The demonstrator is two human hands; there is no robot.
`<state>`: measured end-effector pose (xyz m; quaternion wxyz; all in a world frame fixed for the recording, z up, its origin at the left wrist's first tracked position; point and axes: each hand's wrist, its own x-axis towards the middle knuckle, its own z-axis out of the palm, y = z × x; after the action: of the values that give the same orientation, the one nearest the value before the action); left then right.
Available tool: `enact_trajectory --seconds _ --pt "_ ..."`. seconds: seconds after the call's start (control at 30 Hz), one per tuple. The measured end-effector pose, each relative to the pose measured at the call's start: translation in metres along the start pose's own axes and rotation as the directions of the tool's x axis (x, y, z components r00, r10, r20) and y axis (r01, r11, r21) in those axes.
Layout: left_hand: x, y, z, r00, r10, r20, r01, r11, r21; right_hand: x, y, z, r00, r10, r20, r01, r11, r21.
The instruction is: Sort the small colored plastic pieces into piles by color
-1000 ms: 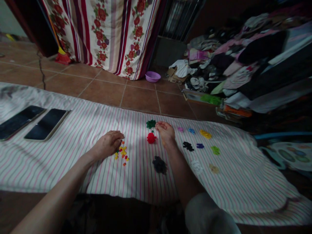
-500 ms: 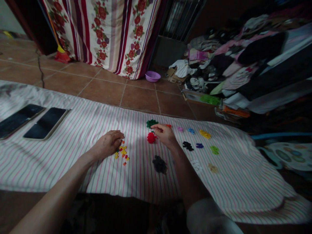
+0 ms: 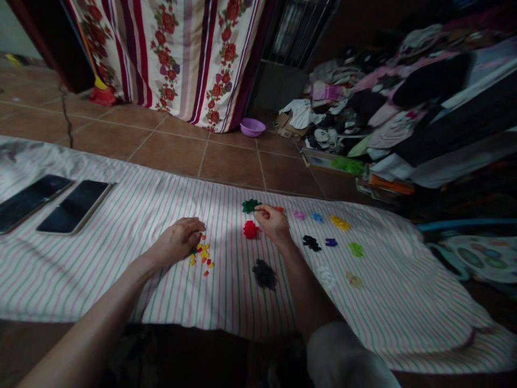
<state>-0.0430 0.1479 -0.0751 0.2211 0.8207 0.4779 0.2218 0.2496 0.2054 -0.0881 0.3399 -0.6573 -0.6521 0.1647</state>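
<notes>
My right hand point(image 3: 273, 222) hovers close to the right edge of a dark green pile of small pieces point(image 3: 251, 206). Its thumb and forefinger are pinched; whatever is between them is too small to make out. Just below lies a red pile point(image 3: 250, 230), with a dark grey pile point(image 3: 264, 274) nearer to me. My left hand point(image 3: 180, 237) rests on the striped cloth, fingers curled together and their undersides hidden. Beside its fingertips is a loose scatter of small yellow, orange and red pieces point(image 3: 204, 251). An orange pile point(image 3: 279, 209) is partly covered by my right hand.
Sorted piles lie to the right: yellow point(image 3: 340, 222), black point(image 3: 311, 242), lime green point(image 3: 356, 249), white point(image 3: 325, 276) and others. Two phones point(image 3: 74, 207) lie at left on the cloth point(image 3: 133, 226). Beyond are a purple basin point(image 3: 252, 127) and heaped clothes point(image 3: 363, 102).
My right hand has shifted slightly right, away from the green pile. A small green piece seen under its fingers above the red pile no longer shows there. My left hand stays put.
</notes>
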Motion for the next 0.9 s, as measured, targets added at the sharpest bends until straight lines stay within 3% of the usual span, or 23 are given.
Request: enact_trajectory --seconds 0.2,0.4,0.57,0.77,0.9 --pt "0.0 0.004 -0.003 1.0 0.012 -0.008 -0.012 1.0 0.008 0.008 0.01 0.006 0.98 0.142 -0.135 -0.119 0.979 0.167" --pt "0.0 0.004 -0.002 1.0 0.013 -0.027 -0.013 1.0 -0.008 0.012 0.025 0.017 0.971 0.224 -0.083 -0.185 0.924 0.336" --pt "0.0 0.004 -0.003 1.0 0.005 -0.016 -0.005 1.0 -0.012 0.008 0.02 0.015 0.969 0.244 -0.044 -0.193 0.855 0.481" --pt "0.0 0.005 -0.003 1.0 -0.004 0.003 0.004 1.0 -0.012 0.006 0.009 0.01 0.968 0.243 -0.068 -0.183 0.86 0.476" --pt "0.0 0.006 -0.004 1.0 -0.005 0.001 0.005 1.0 -0.004 0.004 0.003 0.014 0.983 0.176 0.042 -0.173 0.848 0.501"
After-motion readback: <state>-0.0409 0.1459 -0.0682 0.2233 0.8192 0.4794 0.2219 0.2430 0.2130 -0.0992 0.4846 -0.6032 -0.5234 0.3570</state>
